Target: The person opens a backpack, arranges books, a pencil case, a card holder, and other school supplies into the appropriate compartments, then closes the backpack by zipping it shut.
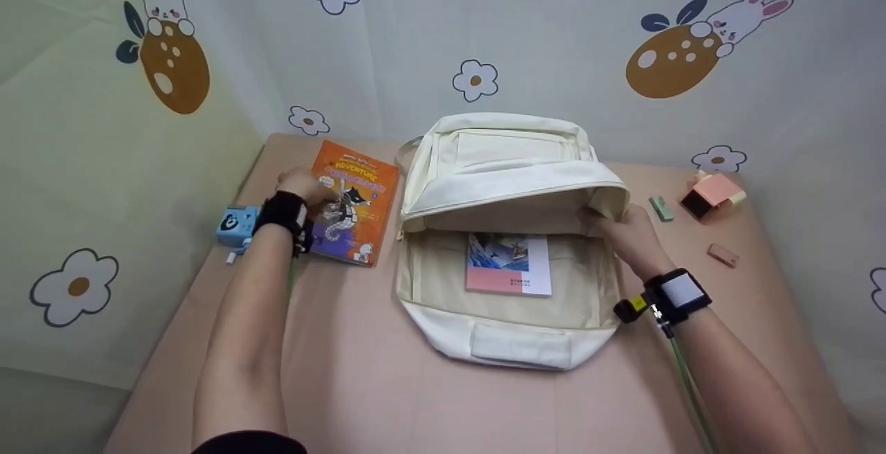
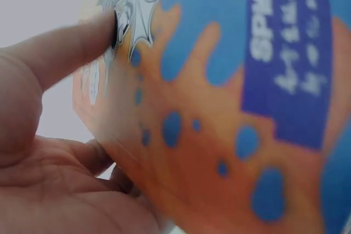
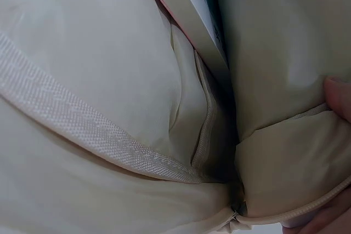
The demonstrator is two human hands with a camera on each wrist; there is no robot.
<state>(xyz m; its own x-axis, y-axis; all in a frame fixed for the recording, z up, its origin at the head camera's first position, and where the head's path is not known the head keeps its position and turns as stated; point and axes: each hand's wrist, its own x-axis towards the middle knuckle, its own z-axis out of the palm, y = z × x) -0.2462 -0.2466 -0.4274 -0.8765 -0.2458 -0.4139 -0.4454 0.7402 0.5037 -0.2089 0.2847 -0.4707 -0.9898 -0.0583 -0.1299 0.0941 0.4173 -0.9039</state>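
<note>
My left hand [image 1: 303, 185] grips an orange comic-style book [image 1: 363, 222] by its left edge. In the left wrist view the thumb [image 2: 74, 50] lies on the book's cover and the other fingers are behind it. A cream backpack [image 1: 519, 180] lies unzipped in the middle of the table. On its right side, my right hand [image 1: 635, 243] holds up the front flap, with fingertips [image 3: 340, 100] pinching the fabric edge in the right wrist view. Inside the backpack lies a book [image 1: 509, 270] with a blue picture and a pink and white cover.
A blue box-like toy [image 1: 237, 225] sits at the table's left edge, beside my left wrist. To the right are a green block [image 1: 661, 208], a pink block [image 1: 723, 255] and a pink and black object [image 1: 713, 194]. Patterned curtain [image 1: 401, 46] surrounds the pink tabletop [image 1: 387, 378].
</note>
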